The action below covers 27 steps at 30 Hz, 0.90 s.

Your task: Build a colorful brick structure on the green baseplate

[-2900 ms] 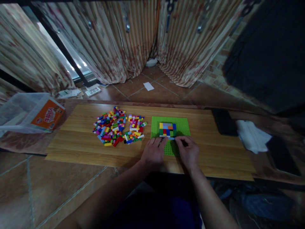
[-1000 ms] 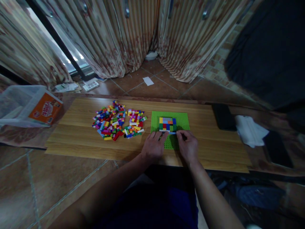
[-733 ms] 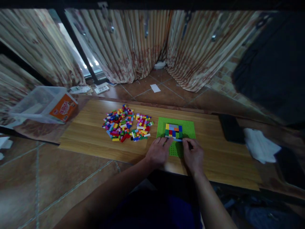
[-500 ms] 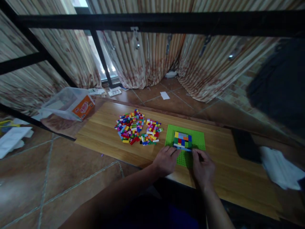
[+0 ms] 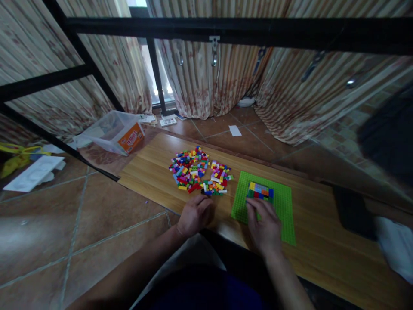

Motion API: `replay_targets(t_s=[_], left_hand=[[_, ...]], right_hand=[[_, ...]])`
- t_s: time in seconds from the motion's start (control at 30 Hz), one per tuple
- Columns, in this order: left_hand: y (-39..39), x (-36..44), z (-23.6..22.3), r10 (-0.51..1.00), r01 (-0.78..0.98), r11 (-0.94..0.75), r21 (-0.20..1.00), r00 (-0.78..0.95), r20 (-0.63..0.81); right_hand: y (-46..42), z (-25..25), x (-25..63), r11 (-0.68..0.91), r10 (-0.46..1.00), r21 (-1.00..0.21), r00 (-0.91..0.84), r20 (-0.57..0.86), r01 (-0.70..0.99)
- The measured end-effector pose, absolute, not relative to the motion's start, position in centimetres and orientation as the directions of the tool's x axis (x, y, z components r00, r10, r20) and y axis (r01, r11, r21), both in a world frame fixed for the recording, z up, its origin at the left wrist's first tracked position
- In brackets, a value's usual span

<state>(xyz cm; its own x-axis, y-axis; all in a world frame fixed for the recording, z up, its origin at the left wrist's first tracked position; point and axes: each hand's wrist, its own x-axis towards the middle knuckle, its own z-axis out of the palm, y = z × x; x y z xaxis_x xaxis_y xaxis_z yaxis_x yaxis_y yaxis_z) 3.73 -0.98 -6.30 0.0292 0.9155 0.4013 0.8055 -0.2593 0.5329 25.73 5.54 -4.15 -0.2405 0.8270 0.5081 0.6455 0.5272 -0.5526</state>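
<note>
A green baseplate lies on the wooden board, carrying a low block of multicoloured toy bricks. Over the plate's near part is my right hand, thumb and fingers drawn together at the near left edge of the built block. Whatever sits between those fingertips is too small to make out. My left hand rests at the near edge of the loose brick pile, its fingers curled closed. The fingers hide whether anything is in it. The near rows of the built block are covered by my right hand.
A clear plastic bin with an orange label stands beyond the left end of the wooden board. On the right lie a dark flat object and something white. A black metal rail crosses above.
My left hand has left the built bricks and moved left to the loose pile. My right hand has shifted over the block's near left side. The view has turned slightly left.
</note>
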Motion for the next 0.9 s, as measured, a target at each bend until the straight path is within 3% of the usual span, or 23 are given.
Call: replay_targets(t_s=[0.17,0.47,0.67,0.9], left_hand=[[-0.3,2.8,-6.0,0.934,0.802,-0.191,0.566,-0.028,0.355],[1.4,2.7,-5.9,0.945,0.852,-0.172,0.494,0.001,0.327],[1.5,2.6,-6.2,0.940,0.853,-0.185,0.488,0.009,0.341],[1.5,2.7,-6.1,0.941,0.855,-0.175,0.489,-0.001,0.339]], right_hand=[[6.8,-4.8,20.1,0.528,0.849,-0.550,-0.392,0.354,0.647],[7.9,-6.2,19.0,0.471,0.881,-0.566,-0.387,0.272,0.676],[6.6,-5.2,20.8,0.407,0.913,-0.638,-0.292,0.284,0.653],[5.4,-3.8,28.6,0.254,0.954,-0.705,-0.052,0.296,0.662]])
